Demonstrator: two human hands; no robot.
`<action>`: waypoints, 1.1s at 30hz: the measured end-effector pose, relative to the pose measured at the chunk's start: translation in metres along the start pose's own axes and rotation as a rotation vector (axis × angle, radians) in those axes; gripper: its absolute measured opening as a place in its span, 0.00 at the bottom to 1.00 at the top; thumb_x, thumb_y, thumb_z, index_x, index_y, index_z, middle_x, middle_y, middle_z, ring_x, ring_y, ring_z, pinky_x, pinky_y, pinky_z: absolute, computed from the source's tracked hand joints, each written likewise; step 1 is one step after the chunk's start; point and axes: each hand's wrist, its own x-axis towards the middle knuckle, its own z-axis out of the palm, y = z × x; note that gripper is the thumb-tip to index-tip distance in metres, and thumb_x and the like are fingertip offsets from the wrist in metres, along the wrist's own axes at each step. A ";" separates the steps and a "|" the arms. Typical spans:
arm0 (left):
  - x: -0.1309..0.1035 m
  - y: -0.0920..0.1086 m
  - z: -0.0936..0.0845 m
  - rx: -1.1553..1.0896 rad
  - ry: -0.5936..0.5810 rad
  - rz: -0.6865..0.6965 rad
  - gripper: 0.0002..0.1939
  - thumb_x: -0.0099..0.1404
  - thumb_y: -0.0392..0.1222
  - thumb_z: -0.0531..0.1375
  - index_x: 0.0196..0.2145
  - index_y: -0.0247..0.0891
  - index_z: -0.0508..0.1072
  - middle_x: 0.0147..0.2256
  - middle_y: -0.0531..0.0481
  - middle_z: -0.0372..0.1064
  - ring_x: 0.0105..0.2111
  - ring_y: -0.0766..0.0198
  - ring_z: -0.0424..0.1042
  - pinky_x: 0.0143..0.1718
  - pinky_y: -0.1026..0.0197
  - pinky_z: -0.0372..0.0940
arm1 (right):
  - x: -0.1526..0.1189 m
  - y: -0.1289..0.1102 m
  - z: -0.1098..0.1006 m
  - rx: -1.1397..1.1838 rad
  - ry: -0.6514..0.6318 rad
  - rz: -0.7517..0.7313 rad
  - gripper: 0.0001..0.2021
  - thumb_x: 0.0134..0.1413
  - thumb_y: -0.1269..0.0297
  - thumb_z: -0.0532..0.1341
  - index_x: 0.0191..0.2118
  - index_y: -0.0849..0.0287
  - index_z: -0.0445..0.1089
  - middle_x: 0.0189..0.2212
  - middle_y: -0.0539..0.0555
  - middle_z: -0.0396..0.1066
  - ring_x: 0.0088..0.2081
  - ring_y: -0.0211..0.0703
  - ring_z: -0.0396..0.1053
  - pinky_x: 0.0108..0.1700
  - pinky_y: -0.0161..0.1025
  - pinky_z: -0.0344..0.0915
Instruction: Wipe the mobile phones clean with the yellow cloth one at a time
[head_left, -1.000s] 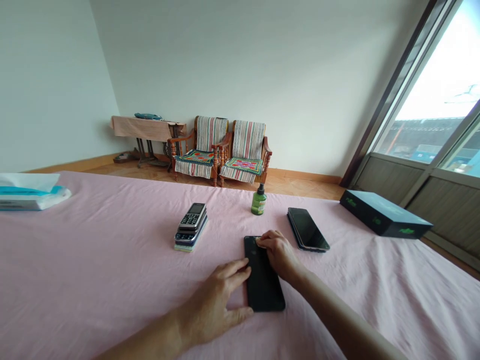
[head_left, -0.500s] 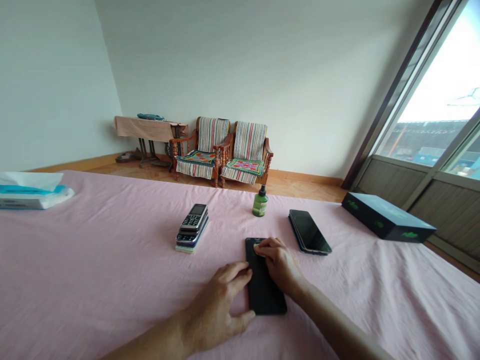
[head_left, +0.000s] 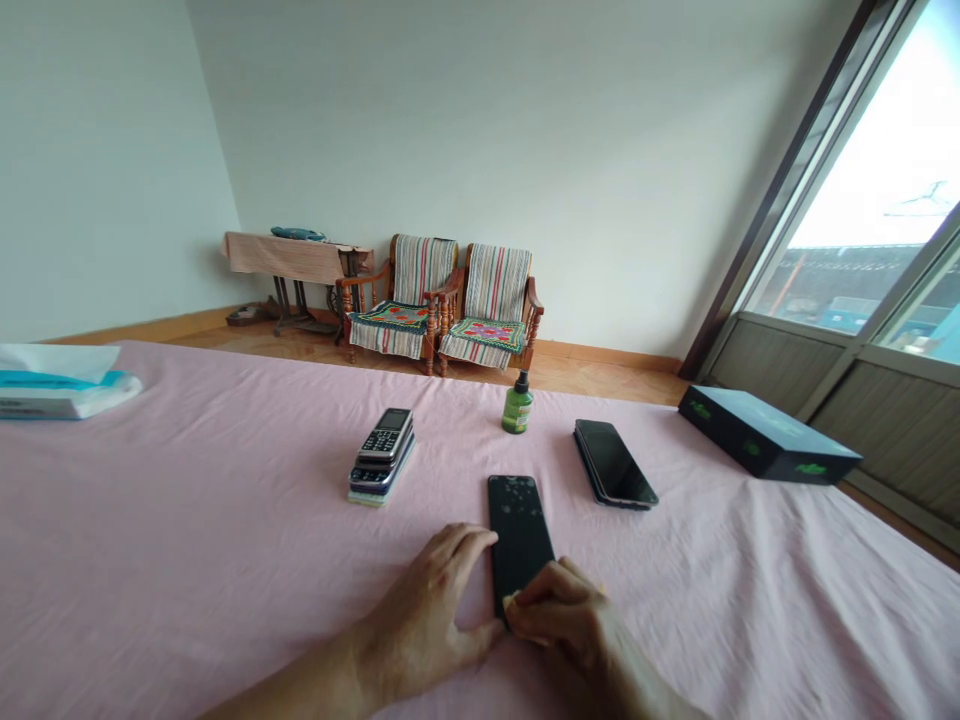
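Note:
A black smartphone (head_left: 517,530) lies flat on the pink cloth in front of me, with whitish smears or droplets on its upper end. My left hand (head_left: 431,605) rests at its left side, fingers and thumb spread, fingertips at the edge. With bent, pinched fingers my right hand (head_left: 574,620) presses a small cream cloth (head_left: 510,602) onto the lower end of the phone. Most of that cloth is hidden by the fingers. Beyond the phone stands a green spray bottle (head_left: 517,405) with a black top.
To the left is a stack of keypad phones (head_left: 382,455); to the right lie stacked smartphones (head_left: 615,463). A black box (head_left: 769,435) sits at the far right, a tissue pack (head_left: 67,385) at the far left. Pink cloth (head_left: 225,520) covers the surface. Two chairs (head_left: 442,300) stand beyond it.
My right hand has slid the cream cloth from the phone's upper end down to its lower end. Smears now show at the top. The left hand has barely moved.

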 end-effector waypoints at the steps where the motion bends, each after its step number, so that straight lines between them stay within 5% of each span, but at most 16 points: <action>1: 0.000 0.000 0.000 0.004 -0.006 0.002 0.33 0.51 0.33 0.65 0.55 0.40 0.64 0.53 0.45 0.64 0.54 0.53 0.62 0.58 0.53 0.59 | -0.002 0.000 -0.001 0.037 0.004 0.029 0.12 0.47 0.79 0.59 0.25 0.56 0.76 0.28 0.52 0.70 0.30 0.38 0.69 0.29 0.32 0.64; 7: -0.004 -0.002 -0.001 0.036 -0.058 0.049 0.28 0.55 0.35 0.66 0.54 0.43 0.68 0.56 0.46 0.62 0.54 0.54 0.64 0.57 0.54 0.60 | 0.016 0.013 -0.005 0.176 0.249 0.378 0.19 0.39 0.83 0.52 0.26 0.57 0.77 0.28 0.53 0.73 0.31 0.41 0.72 0.32 0.35 0.66; 17: -0.002 0.009 -0.006 -0.025 -0.031 0.090 0.33 0.51 0.29 0.64 0.55 0.41 0.66 0.53 0.47 0.64 0.52 0.56 0.63 0.56 0.56 0.59 | 0.037 0.003 -0.008 0.434 0.312 0.496 0.15 0.39 0.74 0.54 0.28 0.60 0.78 0.28 0.56 0.76 0.33 0.47 0.73 0.36 0.41 0.66; 22: -0.001 0.014 -0.008 -0.086 -0.005 0.082 0.33 0.51 0.30 0.64 0.54 0.41 0.64 0.48 0.48 0.65 0.48 0.57 0.65 0.52 0.57 0.62 | 0.048 -0.026 -0.005 0.511 0.340 0.385 0.13 0.42 0.73 0.56 0.28 0.58 0.78 0.29 0.54 0.74 0.34 0.44 0.72 0.38 0.38 0.66; 27: -0.008 0.011 -0.003 -0.069 0.130 0.036 0.18 0.56 0.29 0.56 0.45 0.37 0.67 0.37 0.49 0.66 0.35 0.60 0.69 0.39 0.60 0.68 | 0.055 -0.041 0.003 0.580 0.319 0.216 0.11 0.48 0.73 0.58 0.30 0.55 0.78 0.30 0.53 0.73 0.35 0.42 0.72 0.38 0.36 0.68; 33: -0.010 0.013 -0.002 -0.094 0.178 0.016 0.27 0.60 0.29 0.54 0.57 0.36 0.58 0.47 0.43 0.67 0.46 0.57 0.69 0.51 0.59 0.64 | 0.041 -0.020 0.009 0.237 0.349 0.005 0.19 0.53 0.80 0.53 0.43 0.54 0.75 0.36 0.55 0.69 0.37 0.40 0.70 0.38 0.35 0.68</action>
